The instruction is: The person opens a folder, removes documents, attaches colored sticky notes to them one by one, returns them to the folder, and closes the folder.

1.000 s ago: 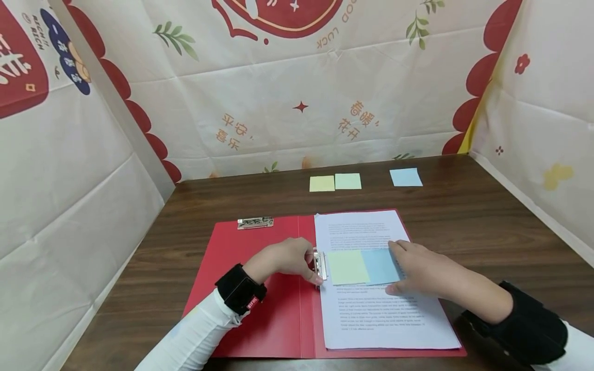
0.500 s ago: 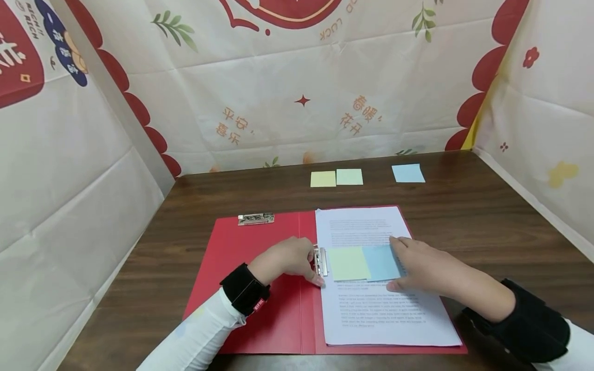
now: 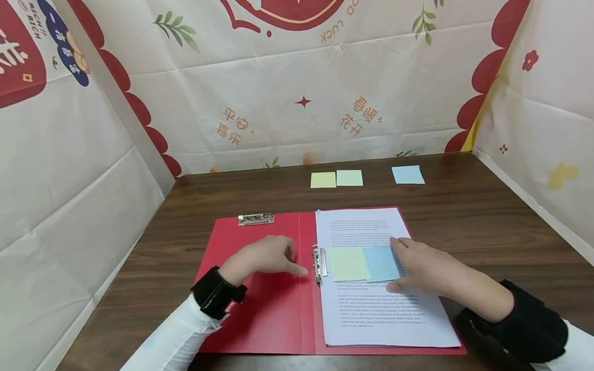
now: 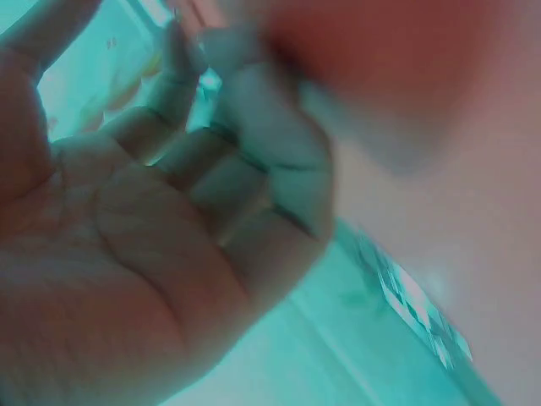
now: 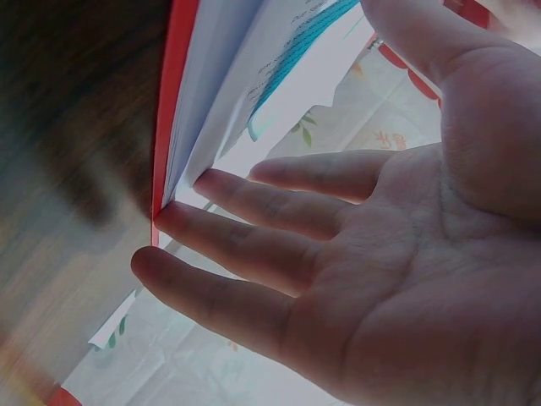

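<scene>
Two hands work at centre frame. Right hand [image 3: 424,268], fingers straight, presses the blue sticky note [image 3: 380,263] on the printed sheets [image 3: 376,314]. Left hand [image 3: 264,256], loosely curled, grip empty, rests on the red folder [image 3: 250,314] beside its clip [image 3: 319,263].

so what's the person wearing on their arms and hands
Both hands, left hand and right hand, are bare with no gloves. Each arm has a white long sleeve. The left wrist carries a black strap with a small red tag; the right forearm wears a wider black band.
</scene>
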{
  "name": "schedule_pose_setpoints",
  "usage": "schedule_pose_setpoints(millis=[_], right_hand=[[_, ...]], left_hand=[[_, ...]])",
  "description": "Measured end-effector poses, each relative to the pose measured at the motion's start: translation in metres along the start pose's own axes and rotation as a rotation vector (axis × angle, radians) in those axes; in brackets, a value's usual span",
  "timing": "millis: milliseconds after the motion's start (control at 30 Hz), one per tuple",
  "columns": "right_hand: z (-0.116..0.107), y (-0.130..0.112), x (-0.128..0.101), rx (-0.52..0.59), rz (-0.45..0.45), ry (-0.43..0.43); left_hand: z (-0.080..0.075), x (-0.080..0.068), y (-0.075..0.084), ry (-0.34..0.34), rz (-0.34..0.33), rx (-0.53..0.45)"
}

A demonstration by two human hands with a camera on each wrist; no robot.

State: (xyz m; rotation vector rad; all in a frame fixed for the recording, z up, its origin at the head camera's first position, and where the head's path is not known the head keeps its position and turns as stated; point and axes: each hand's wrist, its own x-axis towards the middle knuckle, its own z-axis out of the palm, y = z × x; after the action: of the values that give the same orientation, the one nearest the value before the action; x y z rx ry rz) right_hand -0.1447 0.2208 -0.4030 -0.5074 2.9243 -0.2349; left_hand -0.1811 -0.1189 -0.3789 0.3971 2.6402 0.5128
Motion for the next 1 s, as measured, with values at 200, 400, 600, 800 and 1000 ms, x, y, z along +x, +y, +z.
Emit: schedule_pose_setpoints(millis=[200,400,600,800,1000], right_hand=[[-0.001,0.002,0.000,0.015,0.011,-0.006],[0.002,0.002,-0.002,0.020,0.012,-0.010],[0.002,0.003,-0.003,0.001,0.007,0.016],[0.003,0.004,-0.004,0.004,0.002,0.015],[0.005,0.005,-0.004,0.001,0.001,0.024]], left_hand=[[-0.030,-0.028,-0.049,0.069,-0.155,0.053],[-0.051,-0.062,-0.102,0.099,-0.316,-0.100],[-0.057,-0.081,-0.133,0.026,-0.362,-0.352],[-0.060,-0.085,-0.151,-0.047,-0.315,-0.507],[-0.085,-0.105,-0.152,-0.078,-0.153,-0.597]])
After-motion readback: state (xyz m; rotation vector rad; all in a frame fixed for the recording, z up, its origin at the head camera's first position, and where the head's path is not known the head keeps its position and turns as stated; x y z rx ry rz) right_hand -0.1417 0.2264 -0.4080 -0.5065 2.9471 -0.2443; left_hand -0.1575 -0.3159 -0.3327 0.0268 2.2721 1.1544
